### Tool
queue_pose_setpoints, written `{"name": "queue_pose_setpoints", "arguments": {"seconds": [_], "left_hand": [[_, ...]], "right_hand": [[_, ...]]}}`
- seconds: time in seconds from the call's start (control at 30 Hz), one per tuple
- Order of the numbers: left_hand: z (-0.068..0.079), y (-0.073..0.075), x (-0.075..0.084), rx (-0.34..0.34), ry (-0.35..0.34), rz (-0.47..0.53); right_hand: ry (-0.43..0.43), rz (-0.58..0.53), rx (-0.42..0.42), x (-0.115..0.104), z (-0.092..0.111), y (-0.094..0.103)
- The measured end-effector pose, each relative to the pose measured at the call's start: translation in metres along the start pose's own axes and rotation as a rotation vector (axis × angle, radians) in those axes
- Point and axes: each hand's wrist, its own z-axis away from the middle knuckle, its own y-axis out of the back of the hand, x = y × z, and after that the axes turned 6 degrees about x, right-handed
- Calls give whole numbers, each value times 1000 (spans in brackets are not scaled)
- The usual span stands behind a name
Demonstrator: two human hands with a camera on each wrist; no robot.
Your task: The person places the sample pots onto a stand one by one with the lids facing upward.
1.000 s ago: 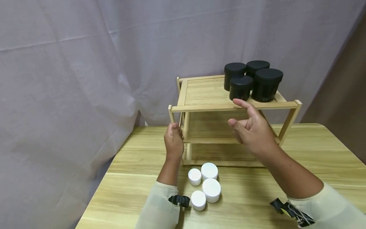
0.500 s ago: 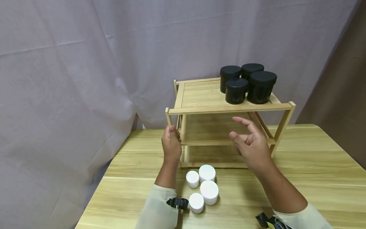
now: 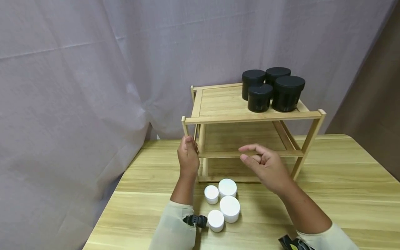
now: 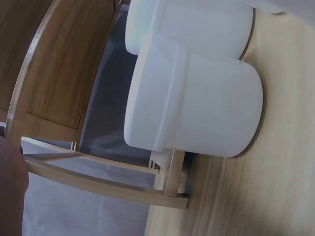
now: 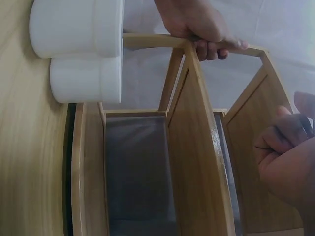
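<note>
My left hand (image 3: pixel 188 158) grips the front left post of a three-tier wooden shelf (image 3: pixel 222 102). In front of the shelf's middle board hovers my right hand (image 3: pixel 269 169), with nothing between its thumb and forefinger, which stand apart. The other fingers are bent in towards the palm. On the right of the top tier stand several black lidded jars (image 3: pixel 260 99), grouped closely. Several white lidded jars (image 3: pixel 229 208) of two sizes stand on the table before the shelf, beside my left forearm. The left wrist view shows a white jar (image 4: pixel 211 103) close up.
The shelf stands on a light wooden table (image 3: pixel 140 208). A grey curtain (image 3: pixel 93 86) hangs behind it and along the left side. Darker brown cloth (image 3: pixel 372 104) hangs at the far right. The shelf's raised front rail (image 3: pixel 218 119) runs along the top tier.
My right hand has come down from the top tier's front rail, near the black jars, to the level of the middle board. My left hand keeps its grip on the post.
</note>
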Motion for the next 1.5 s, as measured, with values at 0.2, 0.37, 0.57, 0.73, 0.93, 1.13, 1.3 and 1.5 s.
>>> {"name": "queue_pose_setpoints", "arguments": {"seconds": [0.2, 0.37, 0.57, 0.73, 0.93, 1.13, 1.3, 1.5], "left_hand": [[0, 0, -1, -2, -14, 3], [0, -1, 0, 1, 0, 9], [1, 0, 3, 8, 4, 4], [1, -1, 3, 1, 3, 0], [1, -1, 2, -5, 1, -11], [0, 0, 2, 2, 6, -7], [0, 0, 3, 1, 12, -5], [-1, -1, 2, 4, 6, -11]], "right_hand": [[-65, 46, -176, 10, -3, 1], [-59, 71, -288, 25, -5, -1], [-58, 136, -366, 39, -7, -2], [-67, 196, -448, 52, -11, 2], [-120, 234, -538, 66, -15, 4], [-146, 156, -575, 81, -17, 0], [-147, 52, -609, 94, -16, -3], [-136, 16, -644, 102, -17, -6]]}}
